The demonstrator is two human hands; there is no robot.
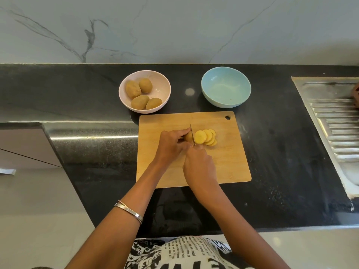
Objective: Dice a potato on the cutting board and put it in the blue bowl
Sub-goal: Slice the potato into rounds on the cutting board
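A wooden cutting board (225, 164) lies on the black counter in front of me. My left hand (171, 145) pins the uncut end of a potato (188, 137) on the board. My right hand (199, 166) grips a knife (192, 135), whose blade stands upright against the potato's cut face. Several round yellow slices (206, 137) lean in an overlapping row just right of the blade. The blue bowl (226, 87) sits behind the board to the right, with nothing in it.
A pink bowl (162, 82) with several whole potatoes (139, 94) stands behind the board's left corner. A steel sink drainboard (334, 121) runs along the right. The counter edge steps down at the left onto a lower cabinet top (21, 140).
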